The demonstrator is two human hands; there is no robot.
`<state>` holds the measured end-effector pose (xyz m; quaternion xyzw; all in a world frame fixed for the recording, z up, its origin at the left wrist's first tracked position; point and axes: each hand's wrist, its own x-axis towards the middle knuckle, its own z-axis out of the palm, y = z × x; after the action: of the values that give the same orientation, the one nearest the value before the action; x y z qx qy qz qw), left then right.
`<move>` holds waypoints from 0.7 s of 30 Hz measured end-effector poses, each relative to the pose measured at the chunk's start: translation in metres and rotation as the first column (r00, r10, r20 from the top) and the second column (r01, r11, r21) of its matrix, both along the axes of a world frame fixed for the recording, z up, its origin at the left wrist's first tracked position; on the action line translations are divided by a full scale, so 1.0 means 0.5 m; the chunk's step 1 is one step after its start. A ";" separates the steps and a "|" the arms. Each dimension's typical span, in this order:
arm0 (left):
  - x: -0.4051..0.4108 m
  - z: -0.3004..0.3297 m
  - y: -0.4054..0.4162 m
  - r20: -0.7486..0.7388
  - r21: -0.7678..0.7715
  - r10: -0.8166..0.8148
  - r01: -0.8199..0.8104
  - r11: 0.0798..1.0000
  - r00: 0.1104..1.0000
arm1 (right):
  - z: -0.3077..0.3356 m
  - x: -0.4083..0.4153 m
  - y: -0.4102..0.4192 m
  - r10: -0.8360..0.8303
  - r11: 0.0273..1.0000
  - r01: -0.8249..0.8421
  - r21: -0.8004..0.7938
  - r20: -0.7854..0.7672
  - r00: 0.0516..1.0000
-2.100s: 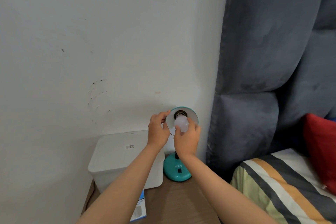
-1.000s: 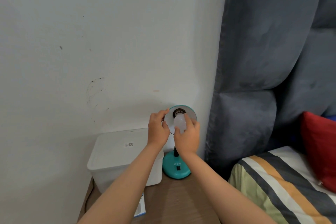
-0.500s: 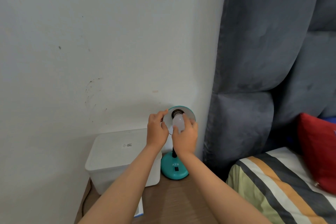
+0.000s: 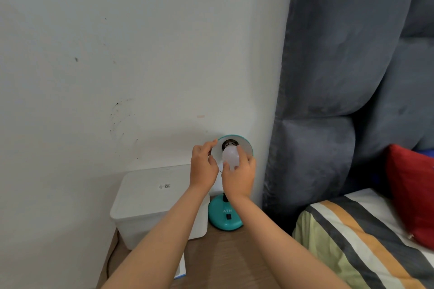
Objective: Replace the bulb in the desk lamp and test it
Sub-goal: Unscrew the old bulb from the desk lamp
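Observation:
A teal desk lamp stands on the wooden bedside table, its round base against the wall and its shade tipped toward me. A white bulb sits at the dark socket inside the shade. My right hand grips the bulb from below with fingers wrapped around it. My left hand pinches the shade's left rim and steadies it. The lamp's neck is mostly hidden behind my right wrist. The bulb is unlit.
A white lidded plastic box sits left of the lamp against the wall. A blue and white carton pokes out under my left forearm. A grey padded headboard, a striped bed and a red pillow are to the right.
My right hand has shifted its fingers around the bulb at the socket, while my left hand has kept hold of the shade rim. The view drifted slightly.

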<state>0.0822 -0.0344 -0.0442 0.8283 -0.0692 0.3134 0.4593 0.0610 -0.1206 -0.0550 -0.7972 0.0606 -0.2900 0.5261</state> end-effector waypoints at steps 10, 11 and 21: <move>0.001 -0.001 -0.002 -0.002 0.000 0.000 0.000 1.000 1.000 | 0.003 -0.002 -0.002 -0.039 0.999 0.039 0.017 -0.030 0.999; 0.000 -0.001 -0.001 -0.002 -0.002 0.000 0.000 1.000 1.000 | 0.005 -0.001 -0.002 -0.032 0.999 0.033 0.020 -0.035 0.999; 0.000 0.002 0.000 -0.025 -0.006 -0.009 0.009 1.000 1.000 | 0.001 0.006 -0.015 0.026 0.996 -0.026 -0.082 0.008 1.000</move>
<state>0.0824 -0.0344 -0.0434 0.8305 -0.0664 0.3012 0.4639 0.0642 -0.1280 -0.0544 -0.8175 0.0360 -0.2888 0.4970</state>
